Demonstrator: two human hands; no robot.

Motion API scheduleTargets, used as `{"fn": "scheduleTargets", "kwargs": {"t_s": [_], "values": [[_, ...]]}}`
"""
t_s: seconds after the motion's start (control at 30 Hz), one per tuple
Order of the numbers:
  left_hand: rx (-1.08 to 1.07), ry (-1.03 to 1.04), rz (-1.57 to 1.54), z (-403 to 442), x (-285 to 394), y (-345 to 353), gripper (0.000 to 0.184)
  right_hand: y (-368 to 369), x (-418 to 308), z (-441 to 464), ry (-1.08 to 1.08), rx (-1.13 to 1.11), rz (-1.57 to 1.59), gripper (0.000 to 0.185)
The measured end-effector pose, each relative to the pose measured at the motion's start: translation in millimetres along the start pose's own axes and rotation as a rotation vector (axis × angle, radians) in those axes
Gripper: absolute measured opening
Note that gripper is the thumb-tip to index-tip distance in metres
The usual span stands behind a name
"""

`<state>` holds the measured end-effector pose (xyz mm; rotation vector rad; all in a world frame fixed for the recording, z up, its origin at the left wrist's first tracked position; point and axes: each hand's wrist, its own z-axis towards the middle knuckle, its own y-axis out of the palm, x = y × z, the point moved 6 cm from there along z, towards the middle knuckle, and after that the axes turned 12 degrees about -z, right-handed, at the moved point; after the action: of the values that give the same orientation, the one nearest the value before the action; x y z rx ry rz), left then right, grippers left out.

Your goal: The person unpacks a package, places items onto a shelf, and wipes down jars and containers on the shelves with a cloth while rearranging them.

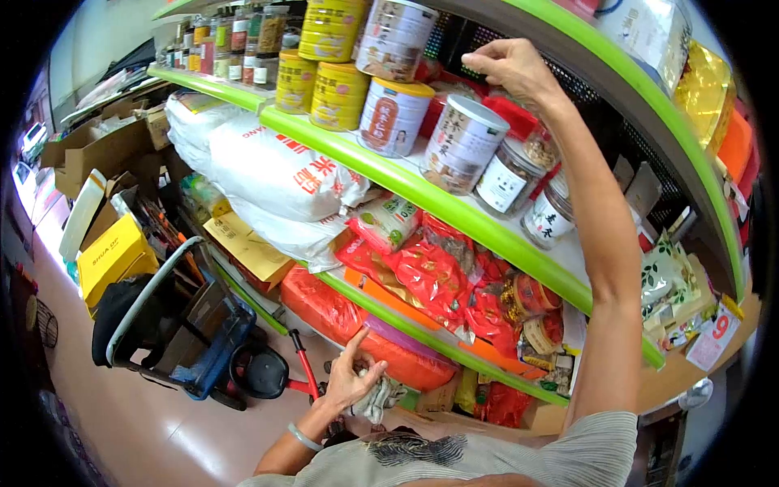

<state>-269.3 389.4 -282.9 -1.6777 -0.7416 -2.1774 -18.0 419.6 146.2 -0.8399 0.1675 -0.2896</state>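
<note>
My right hand [511, 71] is raised over the upper shelf, its fingers drawn together in a pinch; what they hold, if anything, is too small to name. Below it stand a white can with a grey lid [464, 146] and a jar with a red lid [513, 172]. A white can with a yellow lid [394, 118] is to the left. Low in the view, my left hand [355, 380] has its index finger and thumb apart. It is by a grey-white cloth [377, 399]; whether the other fingers touch the cloth is unclear.
Green-edged shelves [373, 172] cross the view. White sacks [268, 158] and red packets [434, 268] fill the lower levels. A stroller [174, 325], a red-framed ride-on [304, 365] and a yellow box [118, 253] are at the left. A paper tag [714, 337] hangs at the right.
</note>
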Motion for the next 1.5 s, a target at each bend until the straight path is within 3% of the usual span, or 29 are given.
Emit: {"fn": "scheduleTargets", "kwargs": {"t_s": [0.1, 0.13, 0.2, 0.43, 0.6, 0.73, 0.83, 0.9, 0.93, 0.97, 1.0, 1.03, 1.07, 1.1, 1.23, 1.3, 1.43, 1.5], "values": [[0.026, 0.002, -0.003, -7.7, -1.3, -8.7, 0.065, 37.0, -2.8, 18.5, 0.108, -0.071, 0.074, 0.042], [0.063, -0.007, -0.018, -11.2, 0.2, -13.4, 0.064, 41.9, -15.2, 16.8, 0.15, -0.178, 0.126, 0.066], [0.133, -0.022, -0.042, -18.2, 8.7, -22.8, 0.064, 69.0, -1.2, 37.8, 0.203, -0.132, 0.093, 0.072], [0.322, -0.022, 0.027, -44.6, 2.5, -65.4, 0.063, 132.0, 12.2, 76.1, 0.178, 0.033, 0.209, 0.047], [0.351, -0.03, 0.12, -51.7, 8.0, -77.2, 0.061, 130.7, 2.1, 66.7, 0.204, -0.032, 0.304, 0.047], [0.358, -0.032, 0.016, -49.7, -1.9, -76.9, 0.062, 121.8, -11.6, 53.5, 0.212, -0.084, 0.278, 0.048], [0.329, -0.057, -0.012, -46.4, -2.3, -69.0, 0.06, 115.0, -13.3, 46.0, 0.268, 0.001, 0.166, 0.06], [0.293, -0.076, -0.021, -41.5, -4.1, -63.2, 0.06, 117.3, -18.7, 42.3, 0.199, 0.191, 0.041, 0.066], [0.287, -0.086, -0.027, -41.5, -5.1, -60.7, 0.06, 120.7, -26.0, 39.8, 0.031, 0.289, 0.137, 0.068], [0.271, -0.077, 0.003, -37.7, -1.4, -55.1, 0.06, 104.3, -46.9, 18.9, 0.002, 0.358, 0.032, 0.061], [0.235, -0.063, 0.011, -32.5, 1.2, -49.4, 0.06, 93.8, -68.5, 1.1, -0.066, 0.287, 0.064, 0.053], [0.198, -0.05, 0.018, -28.8, 3.3, -43.4, 0.06, 93.7, -85.6, -19.2, -0.278, 0.484, 0.021, 0.043], [0.162, -0.038, 0.025, -28.0, 4.2, -38.3, 0.06, 85.5, -104.8, -42.9, -0.294, 0.288, 0.042, 0.038], [0.13, -0.024, -0.015, -25.9, -1.9, -35.1, 0.06, 72.2, -125.8, -76.7, -0.553, 0.491, 0.005, 0.025], [0.073, -0.044, -0.025, -21.5, -6.7, -22.3, 0.059, 60.3, -160.9, -189.4, -0.886, 0.215, -0.114, 0.013], [0.04, -0.019, -0.006, -21.1, -8.5, -19.1, 0.059, 45.3, -156.8, -224.2, -0.913, 0.018, -0.12, 0.012], [0.01, -0.062, -0.029, -22.6, -10.2, -15.4, 0.058, -27.2, -96.5, -216.8, -0.631, 0.202, -0.249, 0.011], [0.009, -0.058, -0.012, -22.4, -8.0, -14.3, 0.058, -76.5, -43.3, -201.9, -0.251, 0.358, -0.342, 0.016]]}}
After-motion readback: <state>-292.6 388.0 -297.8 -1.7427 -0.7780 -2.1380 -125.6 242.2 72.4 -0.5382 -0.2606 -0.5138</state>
